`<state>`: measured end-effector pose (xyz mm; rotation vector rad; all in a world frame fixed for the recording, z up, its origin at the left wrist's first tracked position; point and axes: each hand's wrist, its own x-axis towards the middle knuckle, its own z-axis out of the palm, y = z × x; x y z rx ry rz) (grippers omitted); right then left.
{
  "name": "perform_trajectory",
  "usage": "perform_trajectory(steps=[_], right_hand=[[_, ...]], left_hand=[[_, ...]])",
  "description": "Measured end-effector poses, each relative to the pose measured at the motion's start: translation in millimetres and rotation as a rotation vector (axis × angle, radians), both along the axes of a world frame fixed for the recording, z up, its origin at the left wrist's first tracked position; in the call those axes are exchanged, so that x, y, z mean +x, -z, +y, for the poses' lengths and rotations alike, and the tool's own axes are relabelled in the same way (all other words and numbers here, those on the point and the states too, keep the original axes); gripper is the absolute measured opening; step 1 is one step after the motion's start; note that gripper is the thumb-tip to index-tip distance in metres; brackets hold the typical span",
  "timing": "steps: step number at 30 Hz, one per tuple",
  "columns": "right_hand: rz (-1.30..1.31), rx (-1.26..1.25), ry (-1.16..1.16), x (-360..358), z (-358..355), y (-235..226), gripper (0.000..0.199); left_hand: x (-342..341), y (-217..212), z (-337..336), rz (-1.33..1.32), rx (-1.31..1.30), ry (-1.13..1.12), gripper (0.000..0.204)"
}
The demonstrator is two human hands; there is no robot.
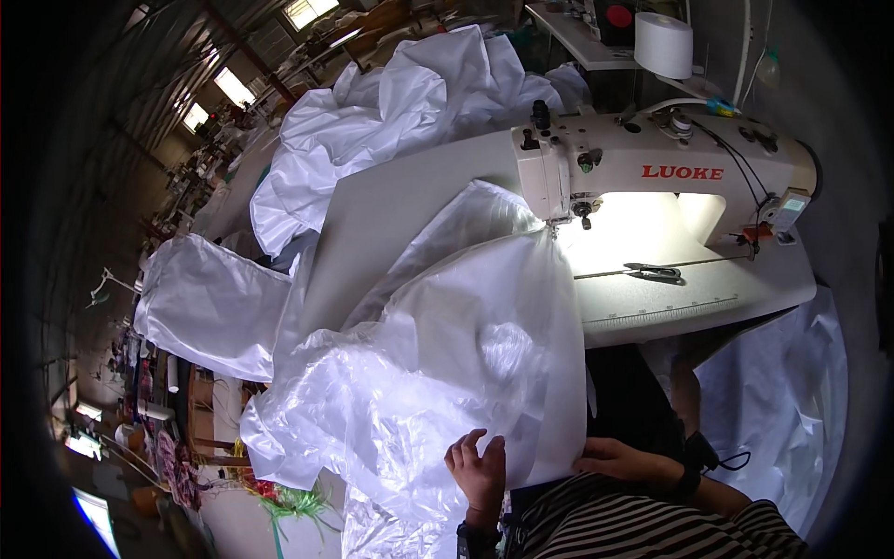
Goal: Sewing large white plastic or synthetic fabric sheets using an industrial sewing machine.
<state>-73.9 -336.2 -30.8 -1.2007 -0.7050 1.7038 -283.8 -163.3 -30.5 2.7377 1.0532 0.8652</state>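
Note:
A large sheet of glossy white fabric (438, 317) runs from under the needle of a sewing machine (670, 154) down toward my lap, bunched and wrinkled at its left. My left hand (480, 470) is raised over the lower part of this fabric, its fingers bent and apart, with nothing visible in them. Its wrist carries a dark band. At the fabric's lower right edge, my right hand (624, 461) reaches in from the right with its fingers together on the edge. The fingertips are partly hidden. Beside the needle, the fabric narrows into gathered folds.
Small thread snips (655, 272) lie on the lit machine bed. A heap of white fabric (372, 121) sits behind the table (372, 205), and more white fabric (773, 410) hangs at the right. A white thread cone (664, 45) stands at the back. Green strands (303, 503) lie lower left.

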Motion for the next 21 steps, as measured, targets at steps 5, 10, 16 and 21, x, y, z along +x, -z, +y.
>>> perform_trajectory(steps=[5,10,16,21], right_hand=[[-0.012,0.047,0.008,-1.8,4.1,-8.0,0.038],[-0.083,0.082,-0.052,-2.0,2.6,-17.8,0.039],[-0.027,0.081,0.085,-15.5,14.6,6.1,0.041],[0.308,-0.033,0.237,-37.3,74.3,47.9,0.048]], left_hand=[[-2.6,-17.7,-18.2,-0.361,-0.560,0.199,0.017],[-8.8,-19.6,-34.7,-0.337,-1.215,0.175,0.016],[11.0,-46.6,-45.4,-0.066,-0.927,0.297,0.030],[35.4,-78.9,-48.7,-0.018,-0.452,0.692,0.010]])
